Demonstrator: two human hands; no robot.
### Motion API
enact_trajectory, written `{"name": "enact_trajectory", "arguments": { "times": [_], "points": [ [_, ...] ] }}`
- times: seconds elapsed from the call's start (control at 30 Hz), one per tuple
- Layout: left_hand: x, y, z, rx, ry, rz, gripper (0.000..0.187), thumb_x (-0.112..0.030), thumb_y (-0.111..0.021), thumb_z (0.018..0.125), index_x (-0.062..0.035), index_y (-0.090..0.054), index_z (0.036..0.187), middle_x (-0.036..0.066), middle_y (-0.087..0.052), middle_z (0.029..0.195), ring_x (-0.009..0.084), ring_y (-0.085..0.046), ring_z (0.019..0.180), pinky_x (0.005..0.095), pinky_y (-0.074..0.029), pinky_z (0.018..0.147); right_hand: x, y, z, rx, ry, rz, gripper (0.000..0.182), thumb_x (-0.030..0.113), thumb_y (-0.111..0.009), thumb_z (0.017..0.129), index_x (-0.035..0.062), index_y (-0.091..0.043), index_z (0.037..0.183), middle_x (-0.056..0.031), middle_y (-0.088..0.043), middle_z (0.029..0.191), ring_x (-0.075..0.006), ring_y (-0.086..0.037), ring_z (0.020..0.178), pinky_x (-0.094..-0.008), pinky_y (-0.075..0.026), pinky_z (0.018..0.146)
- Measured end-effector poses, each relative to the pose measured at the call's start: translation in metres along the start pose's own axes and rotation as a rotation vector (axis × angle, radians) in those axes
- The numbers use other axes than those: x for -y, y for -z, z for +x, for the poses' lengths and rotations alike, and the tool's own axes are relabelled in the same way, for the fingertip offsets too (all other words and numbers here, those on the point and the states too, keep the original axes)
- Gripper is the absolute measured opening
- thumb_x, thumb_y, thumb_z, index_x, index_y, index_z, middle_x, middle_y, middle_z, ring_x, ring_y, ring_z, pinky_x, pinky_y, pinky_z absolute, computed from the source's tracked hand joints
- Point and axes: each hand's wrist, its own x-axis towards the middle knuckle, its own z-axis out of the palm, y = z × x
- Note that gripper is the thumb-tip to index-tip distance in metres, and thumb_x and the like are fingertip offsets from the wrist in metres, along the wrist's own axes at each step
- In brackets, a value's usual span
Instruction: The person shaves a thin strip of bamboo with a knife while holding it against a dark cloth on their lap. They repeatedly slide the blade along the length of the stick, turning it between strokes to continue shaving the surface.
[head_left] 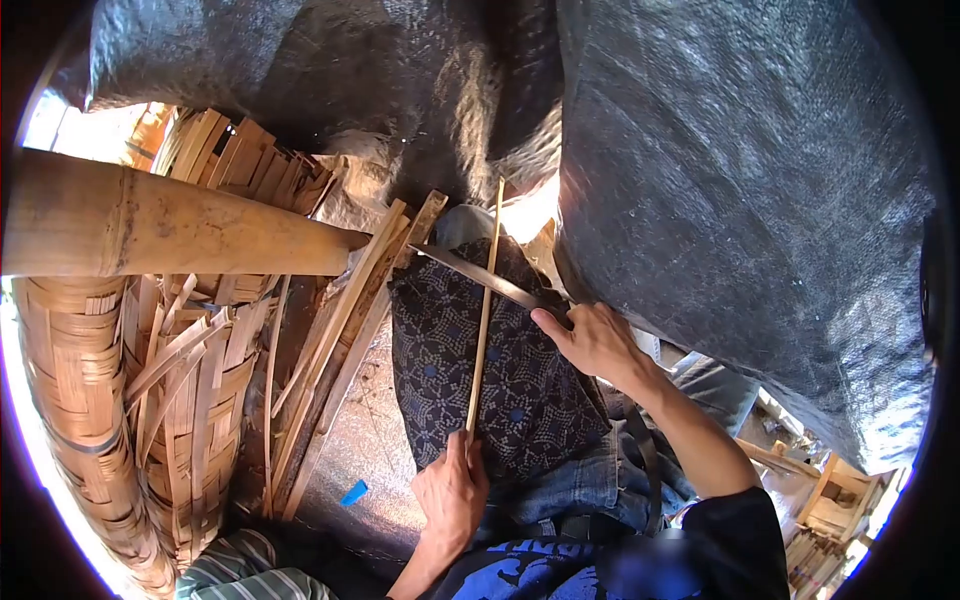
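Note:
My left hand (452, 493) is closed around the lower end of a thin bamboo strip (483, 340), which stretches away from me over my lap. In my right hand (597, 342) is the handle of a long-bladed knife (480, 276), its tip toward the left. The blade crosses the strip near the strip's upper part. Under both lies a dark patterned cloth (520, 390) spread across my legs. My right fingers wrap the handle and hide most of it.
A thick bamboo pole (180, 225) juts in from the left above a woven bamboo basket (80, 390) with split strips in it. Several bamboo slats (340, 310) lean beside my lap. Dark plastic sheeting (740, 200) hangs at the right. A blue scrap (354, 493) lies on the floor.

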Motion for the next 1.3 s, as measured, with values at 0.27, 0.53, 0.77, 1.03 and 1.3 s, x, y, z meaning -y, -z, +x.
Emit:
{"name": "enact_trajectory", "arguments": {
  "times": [0.27,0.53,0.77,1.03,1.3],
  "points": [
    [0.006,-0.004,-0.012,-0.042,-0.059,-0.021,0.018,-0.017,-0.054,0.088,-0.0058,-0.052,0.102,0.016,-0.058,0.058,0.0363,-0.056,0.050,0.0456,-0.040,0.047,0.005,-0.009,0.008,0.022,-0.091,-0.087,0.076,0.063,-0.038,0.089,-0.0013,-0.057,0.053,-0.0199,-0.055,0.047,-0.0347,-0.060,0.049,-0.0441,-0.048,0.047],
    [0.012,-0.012,-0.014,-0.036,-0.032,-0.036,0.017,-0.015,-0.055,0.088,-0.0046,-0.053,0.100,0.017,-0.060,0.060,0.0348,-0.059,0.050,0.0435,-0.042,0.045,0.019,-0.010,0.020,0.094,-0.132,-0.086,0.071,0.058,-0.042,0.090,-0.0015,-0.058,0.056,-0.0230,-0.057,0.053,-0.0365,-0.061,0.056,-0.0463,-0.048,0.050],
    [0.026,-0.016,-0.033,-0.043,-0.016,-0.159,0.015,-0.017,-0.056,0.089,-0.0054,-0.054,0.099,0.016,-0.059,0.059,0.0348,-0.059,0.050,0.0404,-0.043,0.043,-0.022,-0.034,0.086,0.011,-0.193,-0.024,0.071,0.060,-0.034,0.092,0.0056,-0.046,0.048,0.0008,-0.036,0.036,-0.0082,-0.033,0.029,-0.0290,-0.026,0.025],
    [0.023,0.007,0.012,0.302,0.327,-0.986,0.023,-0.023,-0.049,0.096,-0.0011,-0.057,0.093,-0.004,-0.045,0.052,0.0037,-0.038,0.042,0.0211,-0.027,0.039,0.006,0.020,0.038,0.186,-0.414,0.175,0.068,0.064,-0.029,0.091,0.0063,-0.043,0.057,0.0037,-0.034,0.044,-0.0082,-0.027,0.039,-0.0296,-0.026,0.036],
    [-0.006,0.002,0.059,0.496,0.407,-1.127,0.037,-0.039,-0.048,0.094,-0.0038,-0.054,0.086,0.001,-0.046,0.053,0.0073,-0.041,0.040,0.0209,-0.035,0.035,0.010,0.023,-0.060,0.247,-0.147,0.413,0.054,0.046,-0.039,0.096,0.0033,-0.053,0.065,-0.0061,-0.033,0.041,-0.0191,-0.038,0.035,-0.0391,-0.030,0.037]
  ]
}}
